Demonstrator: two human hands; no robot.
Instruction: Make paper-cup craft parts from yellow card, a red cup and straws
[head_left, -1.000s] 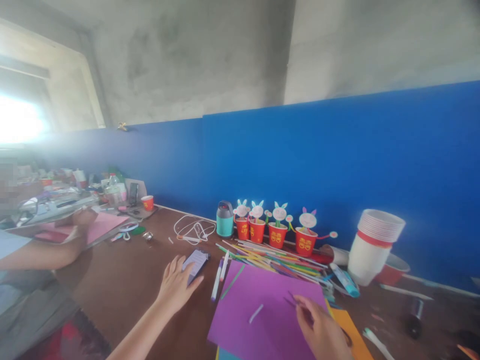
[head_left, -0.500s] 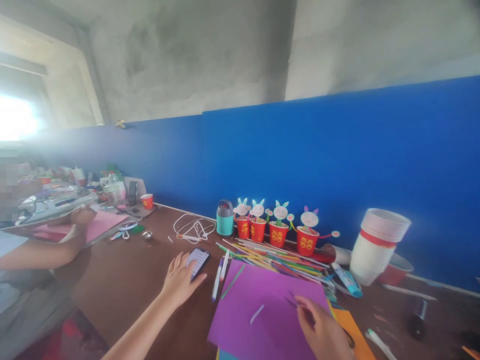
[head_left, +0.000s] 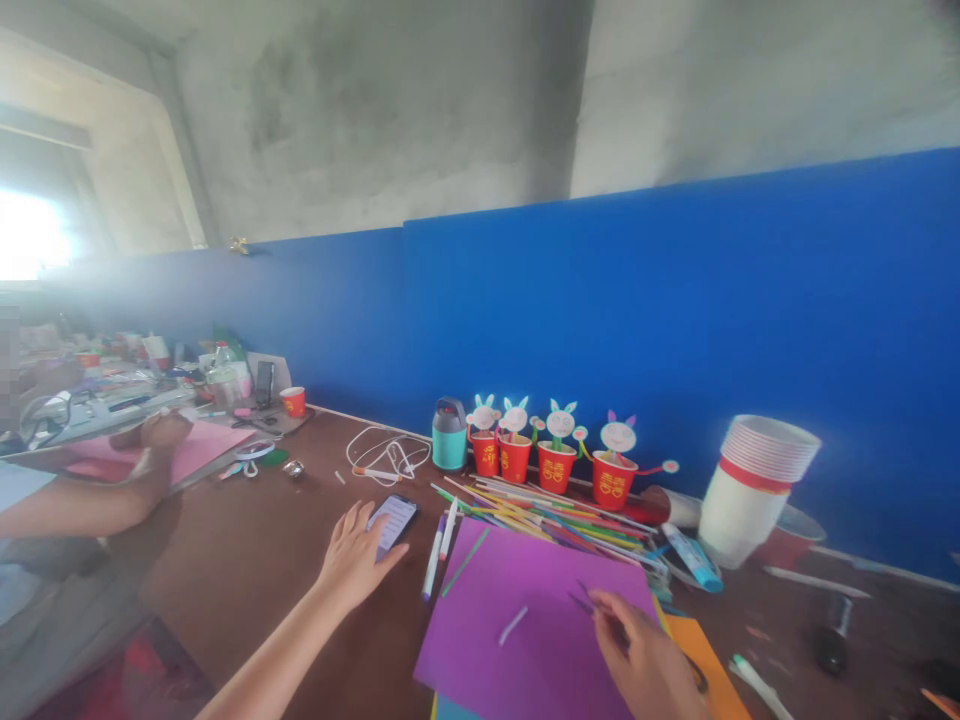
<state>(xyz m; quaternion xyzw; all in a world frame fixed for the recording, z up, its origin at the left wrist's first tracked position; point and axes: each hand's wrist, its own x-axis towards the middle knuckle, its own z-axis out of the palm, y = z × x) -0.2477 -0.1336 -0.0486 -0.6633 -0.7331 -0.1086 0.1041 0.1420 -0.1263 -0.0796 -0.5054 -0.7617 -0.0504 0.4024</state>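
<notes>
With fingers spread, my left hand (head_left: 355, 562) is at a lit smartphone (head_left: 396, 522) lying on the brown table; a fingertip covers part of its screen. My right hand (head_left: 643, 655) is closed around a pair of scissors (head_left: 582, 600), whose blades stick out slightly apart over a purple sheet of paper (head_left: 491, 585). Part of the scissors' handle shows behind the palm. On the sheet lie a short white strip (head_left: 513, 625) and a green stick (head_left: 465, 562). Two white marker pens (head_left: 433, 568) rest between the phone and the sheet.
Several red paper cups (head_left: 556, 468) with rabbit-faced figures line the blue partition (head_left: 675, 300). Colourful sticks (head_left: 540, 515) lie before them. A teal lidded container (head_left: 450, 440), a white cable (head_left: 386, 455), stacked white cups (head_left: 754, 490) and a glue tube (head_left: 694, 560) stand or lie about. A co-worker's arm (head_left: 112, 505) is at left.
My left hand has shifted very slightly left and down at the phone. The right hand and scissors look unmoved.
</notes>
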